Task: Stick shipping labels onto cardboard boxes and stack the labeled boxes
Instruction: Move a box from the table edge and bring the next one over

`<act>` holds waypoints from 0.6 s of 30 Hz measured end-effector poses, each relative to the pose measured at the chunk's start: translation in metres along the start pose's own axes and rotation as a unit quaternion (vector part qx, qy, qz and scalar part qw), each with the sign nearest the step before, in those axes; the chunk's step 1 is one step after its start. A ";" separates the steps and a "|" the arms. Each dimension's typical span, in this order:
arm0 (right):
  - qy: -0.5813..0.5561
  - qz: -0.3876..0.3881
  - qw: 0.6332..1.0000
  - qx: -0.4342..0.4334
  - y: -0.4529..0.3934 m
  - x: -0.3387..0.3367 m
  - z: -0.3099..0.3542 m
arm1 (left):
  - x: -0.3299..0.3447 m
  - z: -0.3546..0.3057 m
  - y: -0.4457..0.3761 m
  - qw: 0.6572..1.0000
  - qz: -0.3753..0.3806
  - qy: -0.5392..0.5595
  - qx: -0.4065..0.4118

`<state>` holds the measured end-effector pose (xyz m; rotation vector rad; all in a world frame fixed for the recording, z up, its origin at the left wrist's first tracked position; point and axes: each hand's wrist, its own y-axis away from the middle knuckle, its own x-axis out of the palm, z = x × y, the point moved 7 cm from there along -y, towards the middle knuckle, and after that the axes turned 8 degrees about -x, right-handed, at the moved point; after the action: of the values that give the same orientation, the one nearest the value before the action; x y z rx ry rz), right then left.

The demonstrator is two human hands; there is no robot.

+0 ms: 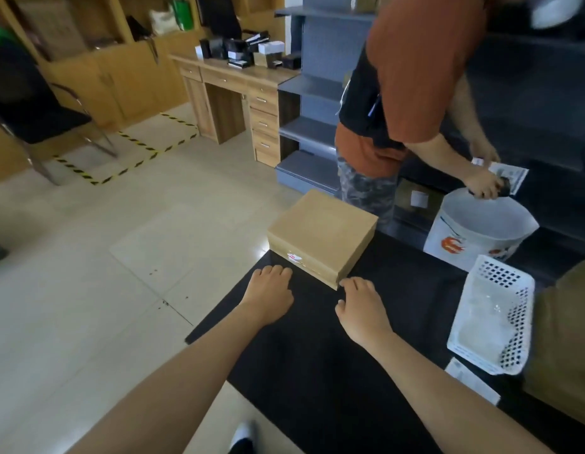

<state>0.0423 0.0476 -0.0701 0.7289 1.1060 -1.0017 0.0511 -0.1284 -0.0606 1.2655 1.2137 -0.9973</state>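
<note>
A flat cardboard box (320, 231) lies at the far left corner of the black table (333, 371), a small red and white mark on its near side. Its top face is bare. My left hand (268, 293) rests on the table just in front of the box's near side, fingers loosely bent, holding nothing. My right hand (361, 306) lies beside the box's near right corner, fingertips close to it, also holding nothing. A white label sheet (471, 381) lies on the table at the right.
A white perforated basket (494, 316) stands at the right, a larger brown box (566, 348) beyond it. Across the table a person in an orange shirt (412, 77) holds papers over a white bucket (481, 224). Grey shelving, a wooden desk and tiled floor lie behind.
</note>
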 end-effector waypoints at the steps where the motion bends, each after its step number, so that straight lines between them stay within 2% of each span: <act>1: -0.027 0.000 0.999 0.030 -0.010 0.006 0.002 | 0.002 0.013 -0.012 1.000 0.012 0.022 0.000; 6: -0.194 -0.098 0.960 0.174 -0.048 0.024 0.008 | -0.008 0.070 -0.082 0.986 -0.027 0.166 -0.019; 8: -0.272 -0.150 0.916 0.252 -0.055 0.031 -0.002 | -0.009 0.087 -0.106 0.965 -0.048 0.252 -0.051; 11: -0.399 -0.240 0.802 0.373 -0.063 0.046 -0.028 | -0.002 0.103 -0.148 0.919 -0.059 0.376 -0.102; 13: -0.443 -0.267 0.748 0.416 -0.073 0.061 -0.043 | 0.008 0.103 -0.174 0.888 -0.047 0.440 -0.127; 15: -0.458 -0.276 0.719 0.443 -0.086 0.073 -0.056 | 0.023 0.100 -0.200 0.851 -0.026 0.496 -0.169; 18: -0.471 -0.277 0.704 0.455 -0.108 0.091 -0.069 | 0.052 0.091 -0.229 0.809 0.004 0.547 -0.214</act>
<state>-0.0718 0.0399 -0.1783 0.4711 -0.2104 -2.1803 -0.1587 -0.2340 -0.1517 1.4737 2.1333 0.1709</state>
